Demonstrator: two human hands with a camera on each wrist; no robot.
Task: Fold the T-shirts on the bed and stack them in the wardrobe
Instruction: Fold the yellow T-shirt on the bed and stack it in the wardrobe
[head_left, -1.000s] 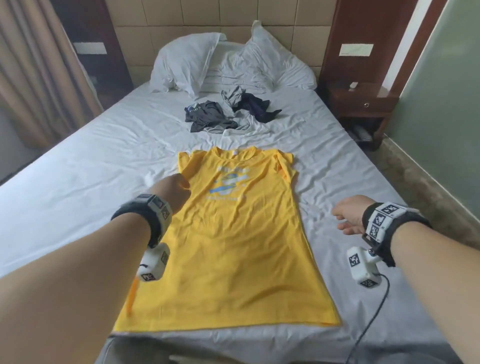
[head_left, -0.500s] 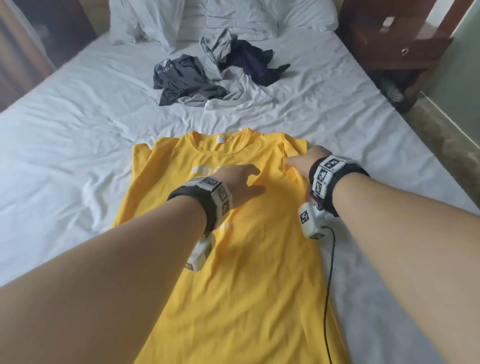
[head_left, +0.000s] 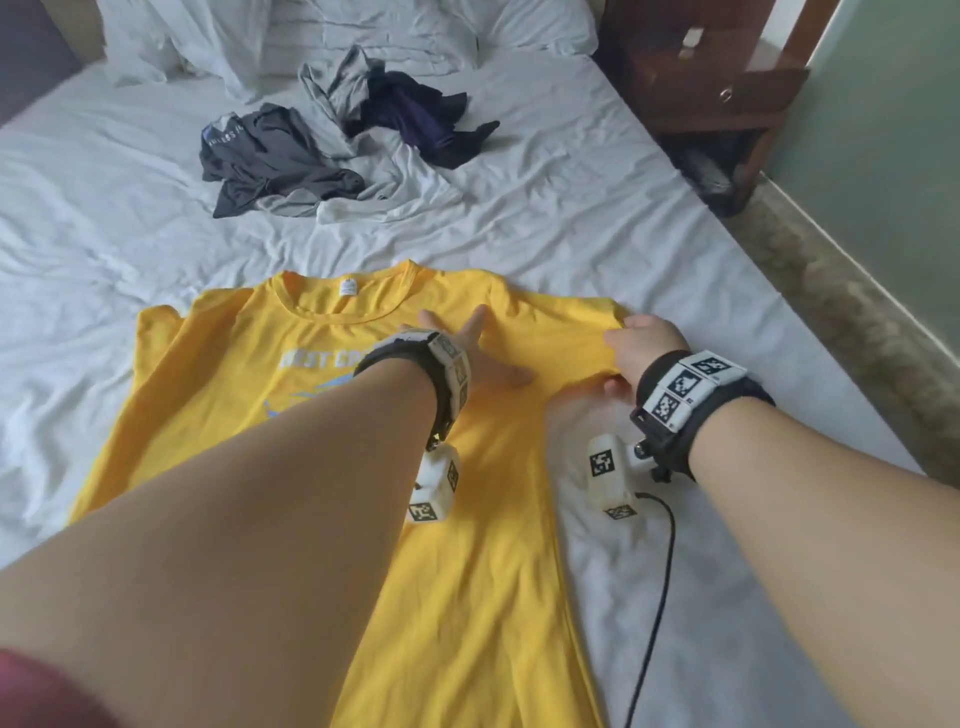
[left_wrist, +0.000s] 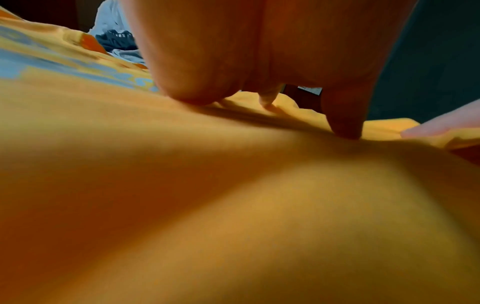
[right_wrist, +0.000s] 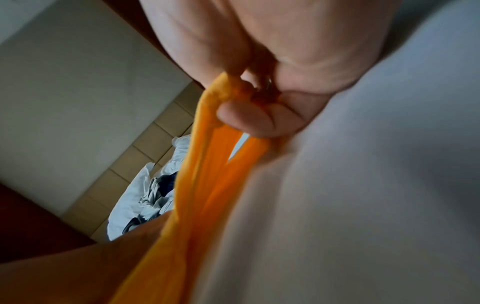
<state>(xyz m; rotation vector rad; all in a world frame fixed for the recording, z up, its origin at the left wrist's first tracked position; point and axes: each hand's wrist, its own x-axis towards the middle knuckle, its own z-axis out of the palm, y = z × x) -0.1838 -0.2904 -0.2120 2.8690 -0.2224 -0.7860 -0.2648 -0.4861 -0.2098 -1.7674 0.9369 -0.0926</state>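
A yellow T-shirt with a pale chest print lies front-up on the white bed, collar towards the pillows. My left hand lies flat with spread fingers on the shirt's upper chest, right of the collar; the left wrist view shows its fingers pressing the yellow cloth. My right hand grips the shirt's right sleeve at the shoulder edge and lifts it slightly. In the right wrist view, thumb and fingers pinch the bunched yellow sleeve.
A heap of crumpled T-shirts, dark grey, light grey and navy, lies further up the bed. Pillows are at the head. A dark wooden nightstand stands at the right. A black cable trails from my right wrist.
My left hand slid from the shirt's left side across to its upper right chest and flattened. My right hand reached in, took the right sleeve and pulled it outward. The view tilted closer.
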